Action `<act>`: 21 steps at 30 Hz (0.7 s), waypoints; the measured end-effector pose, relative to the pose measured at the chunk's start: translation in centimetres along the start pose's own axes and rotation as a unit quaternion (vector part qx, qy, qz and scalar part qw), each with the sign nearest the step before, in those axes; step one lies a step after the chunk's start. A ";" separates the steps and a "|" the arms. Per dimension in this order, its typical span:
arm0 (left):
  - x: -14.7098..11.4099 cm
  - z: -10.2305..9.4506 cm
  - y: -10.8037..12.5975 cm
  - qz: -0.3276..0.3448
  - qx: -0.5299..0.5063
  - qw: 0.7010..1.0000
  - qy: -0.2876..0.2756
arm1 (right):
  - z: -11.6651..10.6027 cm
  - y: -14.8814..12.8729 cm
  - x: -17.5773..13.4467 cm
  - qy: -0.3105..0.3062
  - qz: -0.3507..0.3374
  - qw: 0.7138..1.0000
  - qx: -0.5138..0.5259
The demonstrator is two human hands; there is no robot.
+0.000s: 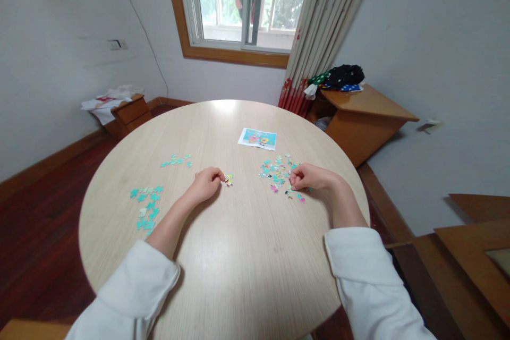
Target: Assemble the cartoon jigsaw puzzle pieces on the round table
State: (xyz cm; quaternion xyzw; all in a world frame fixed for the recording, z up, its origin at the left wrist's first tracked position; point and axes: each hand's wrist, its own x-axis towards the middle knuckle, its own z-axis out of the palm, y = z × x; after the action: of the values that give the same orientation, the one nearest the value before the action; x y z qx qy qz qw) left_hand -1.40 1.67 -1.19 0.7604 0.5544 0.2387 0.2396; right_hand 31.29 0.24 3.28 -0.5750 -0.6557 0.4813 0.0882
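My left hand (207, 184) rests near the table's middle, its fingers closed at the edge of a small cluster of yellow and red puzzle pieces (228, 180). At the right, my right hand (308, 177) is pinched over the near right side of a loose pile of puzzle pieces (274, 170), coloured teal, pink, white and yellow. Whatever lies between the fingertips of either hand is too small to make out. Beyond the hands lies a picture sheet (258, 139) with a teal background and cartoon figures.
On the round wooden table (239, 265), teal pieces (147, 204) are spread at the left, with a smaller teal group (175, 160) farther back. A wooden cabinet (366, 103) with cloths stands behind right. A curtain (319, 21) hangs beside the window.
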 end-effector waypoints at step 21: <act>0.2 0.1 -0.1 0.000 0.004 1.000 0.001 | 1.2 1.0 2.2 0.143 -0.106 0.983 0.044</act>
State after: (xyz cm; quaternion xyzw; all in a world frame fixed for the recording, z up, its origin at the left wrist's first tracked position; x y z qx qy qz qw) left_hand -1.36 1.88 -1.36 0.7612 0.5557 0.2367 0.2362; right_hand 30.46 1.30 0.94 -0.5611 -0.6715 0.4102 0.2567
